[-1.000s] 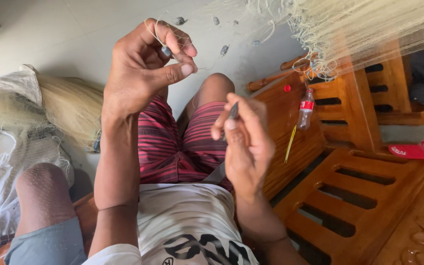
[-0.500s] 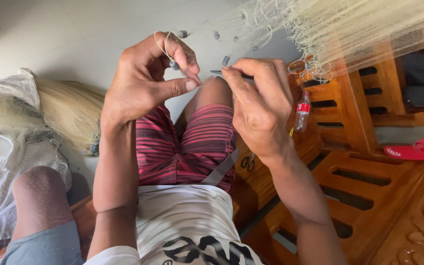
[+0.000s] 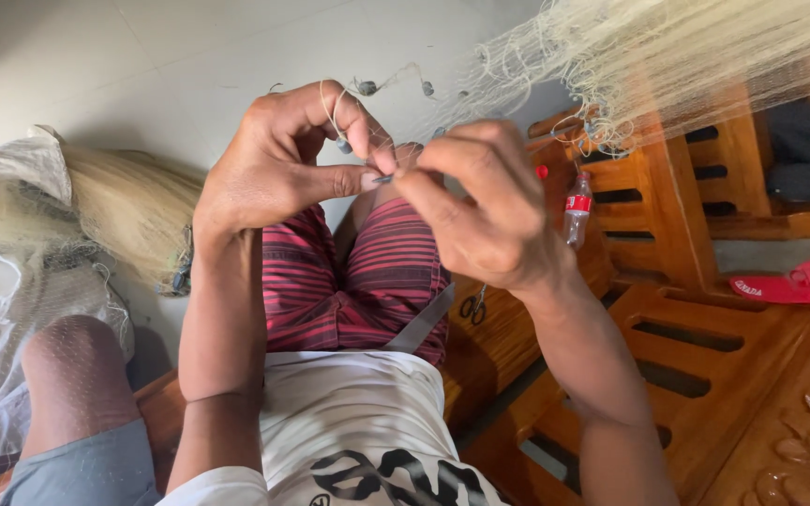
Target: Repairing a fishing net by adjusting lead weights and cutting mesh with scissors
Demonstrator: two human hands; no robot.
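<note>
Both hands are up in the centre of the frame, working close together over the lap. The left hand (image 3: 278, 164) has pale twine (image 3: 328, 111) looped round its forefinger, and thumb and forefinger are pinched narrow on a small dark sinker (image 3: 383, 178) at the tip. The right hand (image 3: 485, 201) comes in from the right with its fingers curled tight, fingertips meeting the left thumb right at that sinker; what exactly it pinches is hidden behind its own knuckles. From the pinch the twine runs up and to the right, strung with more small grey sinkers (image 3: 367, 87), into the pale fishing net (image 3: 667, 52) that hangs across the upper right of the frame. Below the hands sit red striped shorts (image 3: 349, 281) and a white printed shirt (image 3: 358, 431). Lower centre, a pair of small scissors (image 3: 473, 305) lies on the wooden bench (image 3: 705, 394), just beside the right thigh. Right of the right hand a small plastic bottle (image 3: 577, 208) with a red label stands upright against the bench slats. Far right, a red sandal (image 3: 799, 281) lies on the wood. On the left edge, a heap of more netting (image 3: 96, 206) rests on the pale floor (image 3: 142, 56), and another person's bare knee (image 3: 72, 375) pokes in at lower left.
</note>
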